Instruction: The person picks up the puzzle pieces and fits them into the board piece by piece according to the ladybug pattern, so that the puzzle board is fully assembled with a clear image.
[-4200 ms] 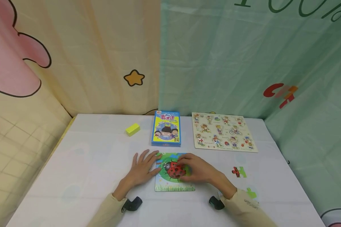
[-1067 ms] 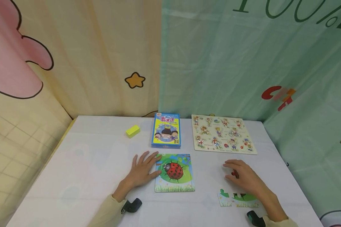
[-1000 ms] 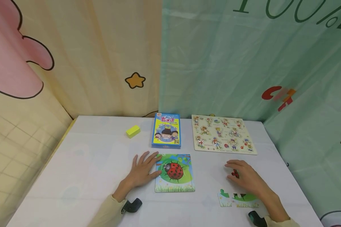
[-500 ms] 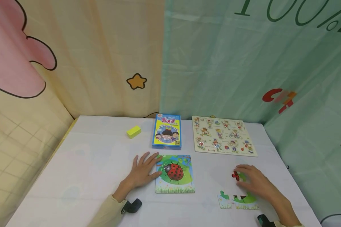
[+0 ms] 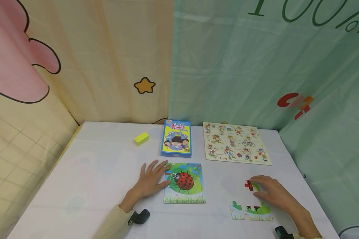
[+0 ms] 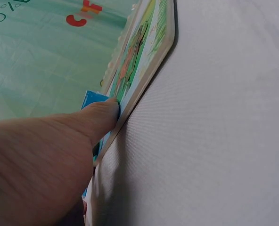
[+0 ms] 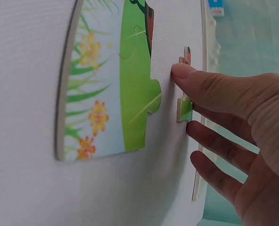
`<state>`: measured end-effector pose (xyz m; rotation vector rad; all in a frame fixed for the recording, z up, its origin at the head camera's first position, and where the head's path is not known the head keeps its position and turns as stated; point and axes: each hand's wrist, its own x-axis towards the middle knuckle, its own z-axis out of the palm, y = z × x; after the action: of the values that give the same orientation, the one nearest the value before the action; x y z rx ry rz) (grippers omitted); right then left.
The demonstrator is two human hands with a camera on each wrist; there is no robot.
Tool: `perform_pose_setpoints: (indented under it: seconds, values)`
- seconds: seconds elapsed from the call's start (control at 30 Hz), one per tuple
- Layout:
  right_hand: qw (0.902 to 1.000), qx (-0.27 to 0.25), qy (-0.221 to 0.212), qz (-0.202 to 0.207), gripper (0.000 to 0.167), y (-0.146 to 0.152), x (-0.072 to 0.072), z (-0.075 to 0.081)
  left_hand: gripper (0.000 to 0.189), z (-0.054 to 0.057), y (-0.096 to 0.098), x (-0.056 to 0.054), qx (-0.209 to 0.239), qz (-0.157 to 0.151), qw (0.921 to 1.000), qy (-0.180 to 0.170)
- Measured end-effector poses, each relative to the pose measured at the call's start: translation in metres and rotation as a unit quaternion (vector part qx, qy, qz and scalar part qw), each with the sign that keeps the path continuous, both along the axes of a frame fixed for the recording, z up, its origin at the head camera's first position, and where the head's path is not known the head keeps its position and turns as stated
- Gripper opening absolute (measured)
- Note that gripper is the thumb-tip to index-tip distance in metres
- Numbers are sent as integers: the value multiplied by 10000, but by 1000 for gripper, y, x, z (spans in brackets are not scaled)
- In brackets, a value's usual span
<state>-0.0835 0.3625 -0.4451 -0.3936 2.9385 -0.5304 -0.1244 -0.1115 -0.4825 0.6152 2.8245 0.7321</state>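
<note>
My left hand (image 5: 149, 182) lies with spread fingers along the left edge of a square ladybug jigsaw puzzle (image 5: 184, 196). In the left wrist view its thumb (image 6: 102, 110) rests on the board's edge. Off to the right, my right hand (image 5: 273, 192) has thumb and fingertips at opposite edges of a red and green puzzle piece (image 5: 249, 185), low over the table. The right wrist view shows the thumb (image 7: 208, 84) across this piece (image 7: 184, 110), with fingers behind it. Grass-patterned pieces (image 5: 258, 212) lie below that hand, a smaller one (image 5: 237, 212) beside them.
Behind the puzzle stands a blue and yellow box (image 5: 176, 137), with a yellow block (image 5: 141, 138) to its left. A wooden board with printed children figures (image 5: 236, 144) lies at the back right. Curtains (image 5: 221, 66) hang behind the white table (image 5: 101, 159).
My right hand has moved from the ladybug puzzle to the right, over the red and green piece, and slid slightly further right around it. Grass-patterned pieces now show below. My left hand has stayed put.
</note>
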Motion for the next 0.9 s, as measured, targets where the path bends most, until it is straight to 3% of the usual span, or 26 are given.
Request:
perform_pose_setpoints:
  seconds: [0.43,0.73,0.9]
  values:
    - [9994,-93,-45,338,39,6,-8,2,62,0,0,0,-3,13,10000,-1]
    - [9962,-494,-241,669,32,10,-12,0,62,0,0,1,12,-4,10000,27]
    - [9970,-346,-243,645,28,9,-16,1,62,1,0,0,33,-9,10000,40]
